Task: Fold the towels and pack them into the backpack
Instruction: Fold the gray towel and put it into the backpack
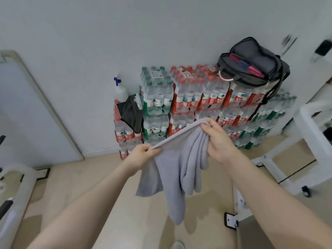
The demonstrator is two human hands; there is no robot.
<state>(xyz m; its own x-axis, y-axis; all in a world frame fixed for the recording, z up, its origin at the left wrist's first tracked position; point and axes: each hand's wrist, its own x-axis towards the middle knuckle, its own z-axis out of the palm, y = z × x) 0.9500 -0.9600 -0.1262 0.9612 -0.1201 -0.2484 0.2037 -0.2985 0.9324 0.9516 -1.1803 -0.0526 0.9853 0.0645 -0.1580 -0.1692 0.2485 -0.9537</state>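
Centre frame: the left hand [143, 152] and right hand [218, 139] each pinched the top edge of the grey towel [179, 168], which hung bunched above the floor. Spreading that edge taut would square the fold. The backpack [251, 62] sat open, upper right.

No text is reading clearly. The shrink-wrapped water bottle packs [188, 97] are showing red and green labels with printed characters, but these are appearing too blurred to make out.
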